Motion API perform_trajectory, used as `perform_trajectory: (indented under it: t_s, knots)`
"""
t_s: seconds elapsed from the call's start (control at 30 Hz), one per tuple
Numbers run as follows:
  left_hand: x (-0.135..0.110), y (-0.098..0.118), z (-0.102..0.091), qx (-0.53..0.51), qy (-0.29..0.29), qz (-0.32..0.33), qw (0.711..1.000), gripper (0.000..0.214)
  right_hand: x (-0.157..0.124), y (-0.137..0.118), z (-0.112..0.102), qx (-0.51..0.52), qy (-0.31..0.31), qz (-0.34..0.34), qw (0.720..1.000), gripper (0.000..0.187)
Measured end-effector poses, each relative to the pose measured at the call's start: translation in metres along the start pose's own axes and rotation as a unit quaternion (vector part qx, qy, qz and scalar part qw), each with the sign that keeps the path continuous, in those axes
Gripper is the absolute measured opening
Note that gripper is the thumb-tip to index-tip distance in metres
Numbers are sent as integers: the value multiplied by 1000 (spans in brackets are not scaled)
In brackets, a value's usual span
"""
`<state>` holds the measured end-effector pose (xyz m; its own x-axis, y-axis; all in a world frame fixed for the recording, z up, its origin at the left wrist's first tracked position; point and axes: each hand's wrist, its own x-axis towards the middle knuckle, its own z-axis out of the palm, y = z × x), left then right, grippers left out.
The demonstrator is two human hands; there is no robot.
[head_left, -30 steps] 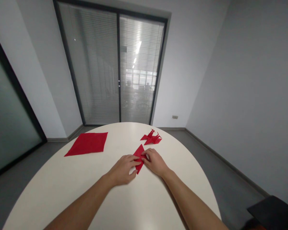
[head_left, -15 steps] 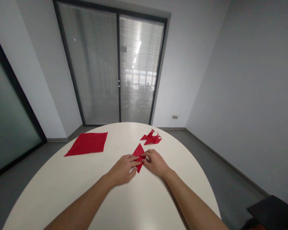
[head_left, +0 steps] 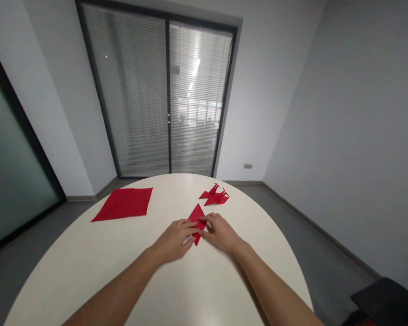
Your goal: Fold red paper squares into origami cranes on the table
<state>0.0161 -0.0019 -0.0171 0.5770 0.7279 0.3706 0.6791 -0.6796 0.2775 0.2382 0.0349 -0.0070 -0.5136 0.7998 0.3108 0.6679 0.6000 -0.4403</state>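
A piece of red origami paper, folded into a narrow diamond, lies on the table between my hands, its upper and lower points showing. From the left, my left hand rests its outstretched fingers flat across the paper's middle, with the thumb apart near the lower point. My right hand has its thumb and curled forefinger on the paper's right edge, and my fingers cover part of that side. Just beyond are red folded paper cranes, close together.
A flat red sheet of paper lies at the far left of the round white table. Past the table stands a glass partition with blinds. A black chair part shows at the lower right.
My right thumb has shifted slightly left along the paper, farther from the forefinger. The left hand, the cranes and the flat sheet look unmoved.
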Motion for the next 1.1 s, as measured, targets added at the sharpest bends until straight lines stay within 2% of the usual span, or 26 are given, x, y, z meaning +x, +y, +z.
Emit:
perform_trajectory:
  t_s: [0.1, 0.23, 0.5, 0.67, 0.83, 1.1]
  knots:
    - [0, -1, 0, 0, 3, 5, 1000, 39, 4, 8, 4, 28, 23, 26, 999, 28]
    - [0, -2, 1, -1, 3, 9, 1000, 37, 10, 17, 12, 51, 51, 54, 996, 20]
    - [0, 1, -1, -5, 7, 14, 1000, 37, 15, 20, 16, 30, 85, 96, 991, 18]
    - [0, 1, -1, 0, -1, 14, 1000, 37, 14, 17, 15, 22, 89, 93, 991, 17]
    - [0, 0, 0, -3, 2, 22, 1000, 36, 17, 17, 14, -3, 89, 122, 989, 15]
    - [1, 3, -3, -17, 9, 27, 999, 36, 14, 6, 9, 7, 98, 49, 994, 16]
